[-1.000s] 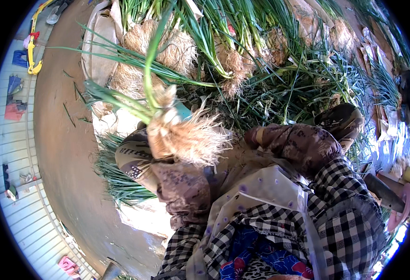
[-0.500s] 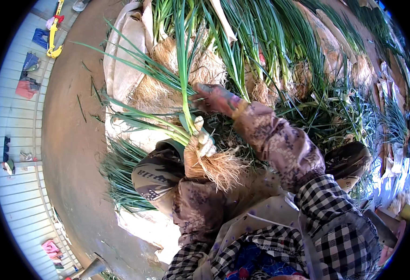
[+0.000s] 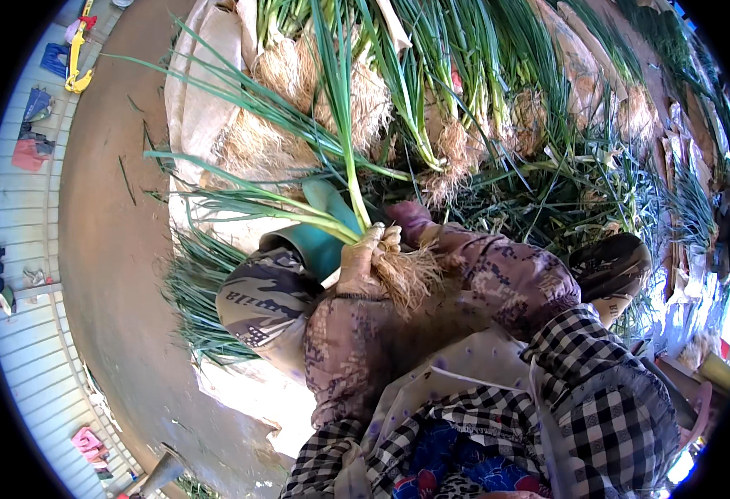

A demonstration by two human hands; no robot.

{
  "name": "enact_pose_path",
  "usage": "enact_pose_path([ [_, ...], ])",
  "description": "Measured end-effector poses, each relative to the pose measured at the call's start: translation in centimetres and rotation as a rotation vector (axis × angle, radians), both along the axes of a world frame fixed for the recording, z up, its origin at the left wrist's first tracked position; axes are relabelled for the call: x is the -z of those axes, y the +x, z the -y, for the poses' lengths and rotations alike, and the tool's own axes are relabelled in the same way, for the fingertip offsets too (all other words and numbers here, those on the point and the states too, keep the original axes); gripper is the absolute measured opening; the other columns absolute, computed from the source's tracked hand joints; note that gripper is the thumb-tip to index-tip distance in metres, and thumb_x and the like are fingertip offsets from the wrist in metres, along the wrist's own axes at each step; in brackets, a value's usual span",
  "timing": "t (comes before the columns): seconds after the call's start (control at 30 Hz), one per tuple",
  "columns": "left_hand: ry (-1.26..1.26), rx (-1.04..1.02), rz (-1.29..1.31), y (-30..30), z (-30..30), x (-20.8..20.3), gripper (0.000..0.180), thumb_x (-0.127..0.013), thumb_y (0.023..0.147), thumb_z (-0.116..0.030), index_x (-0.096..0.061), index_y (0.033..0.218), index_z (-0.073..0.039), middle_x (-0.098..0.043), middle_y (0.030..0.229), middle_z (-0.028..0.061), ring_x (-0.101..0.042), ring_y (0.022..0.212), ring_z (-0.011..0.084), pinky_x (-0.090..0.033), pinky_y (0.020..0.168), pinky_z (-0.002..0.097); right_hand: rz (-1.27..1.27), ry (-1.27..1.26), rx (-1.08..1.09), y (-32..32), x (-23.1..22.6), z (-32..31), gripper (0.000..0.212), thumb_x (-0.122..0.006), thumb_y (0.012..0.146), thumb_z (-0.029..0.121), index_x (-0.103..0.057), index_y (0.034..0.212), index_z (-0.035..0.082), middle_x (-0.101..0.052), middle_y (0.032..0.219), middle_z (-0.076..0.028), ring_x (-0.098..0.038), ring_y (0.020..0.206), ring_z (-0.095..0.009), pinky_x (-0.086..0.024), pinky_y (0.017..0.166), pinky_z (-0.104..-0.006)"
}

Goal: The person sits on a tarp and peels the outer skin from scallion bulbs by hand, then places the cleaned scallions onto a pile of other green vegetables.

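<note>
In my left hand (image 3: 363, 259) is a small bunch of green onions (image 3: 332, 223), its pale stem ends and tan, hairy roots (image 3: 408, 279) sticking out past my closed fingers. The long green leaves fan up and to the left. Close to the right of the bunch, above the roots, is my right hand (image 3: 411, 219); its fingers are partly hidden and blurred, so I cannot make out whether they hold anything. Patterned brown sleeve covers run over both forearms. A teal boot top (image 3: 322, 237) shows beside my left knee.
Bundles of green onions with thick roots (image 3: 352, 104) lie in a row ahead on pale sacking (image 3: 203, 62). Loose leaves and trimmings (image 3: 540, 187) are heaped to the right. More green leaves (image 3: 203, 308) lie beside my left knee. Bare floor (image 3: 107, 249) stretches along the left.
My right hand has come back from the bundles ahead toward my left hand. The held bunch has shifted slightly, and the whole view has moved a little. A rooted stalk now lies nearer, ahead of my right hand.
</note>
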State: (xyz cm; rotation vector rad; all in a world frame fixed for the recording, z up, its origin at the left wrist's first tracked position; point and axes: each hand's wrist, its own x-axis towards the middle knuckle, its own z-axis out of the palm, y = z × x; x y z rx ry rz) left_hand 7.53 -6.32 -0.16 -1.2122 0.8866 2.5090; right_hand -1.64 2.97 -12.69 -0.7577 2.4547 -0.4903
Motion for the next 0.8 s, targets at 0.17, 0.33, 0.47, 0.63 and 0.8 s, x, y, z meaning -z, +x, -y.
enact_pose_path([
  [0.17,0.042,0.137,0.222,0.2,-2.4,0.7,0.018,-0.056,0.082,-0.013,-0.055,0.09,0.003,-0.058,0.071,0.0083,-0.054,0.054,0.0155,-0.046,0.049,0.0241,-0.103,0.102,0.01,1.6,0.8,-4.1,0.009,-0.056,0.069,0.019,-0.064,0.067,0.016,-0.062,0.067,-0.004,-0.062,0.064,-0.024,-0.045,0.046,-0.0321],
  [0.33,-0.342,0.193,-0.098,0.8,-1.8,5.0,0.021,-0.054,0.078,0.001,-0.053,0.099,0.005,-0.061,0.076,0.0131,-0.055,0.054,0.0142,-0.047,0.046,0.0245,-0.229,0.393,-0.318,-1.0,3.4,-7.9,0.009,-0.061,0.069,0.024,-0.067,0.075,0.019,-0.063,0.069,-0.001,-0.062,0.064,-0.021,-0.047,0.051,-0.032],
  [0.47,-0.431,0.214,-0.243,0.2,1.6,3.4,0.032,-0.056,0.08,-0.007,-0.051,0.111,0.001,-0.06,0.095,0.013,-0.054,0.059,0.0121,-0.045,0.048,0.0226,0.117,0.509,-0.159,0.0,5.9,-12.0,0.016,-0.063,0.069,0.022,-0.068,0.084,0.019,-0.064,0.078,0.0,-0.062,0.068,-0.021,-0.049,0.056,-0.0316],
  [0.63,-0.094,-0.1,-0.715,-1.0,6.2,-2.5,0.043,-0.056,0.084,-0.023,-0.042,0.118,-0.001,-0.046,0.058,-0.0027,-0.046,0.05,0.012,-0.043,0.052,0.0286,0.176,0.626,-0.476,-2.2,0.7,-11.1,0.019,-0.059,0.075,0.022,-0.065,0.093,0.016,-0.063,0.084,-0.002,-0.061,0.074,-0.019,-0.049,0.059,-0.0321],
  [0.8,0.306,-0.087,-0.632,-2.1,3.2,-3.2,0.053,-0.046,0.09,-0.023,-0.022,0.132,0.0,-0.041,0.05,-0.0041,-0.042,0.043,0.0084,-0.041,0.05,0.0247,-0.228,0.009,-0.174,-6.4,-0.4,-2.2,0.018,-0.059,0.077,0.024,-0.059,0.088,0.01,-0.062,0.087,-0.006,-0.06,0.074,-0.019,-0.051,0.061,-0.0304],
])
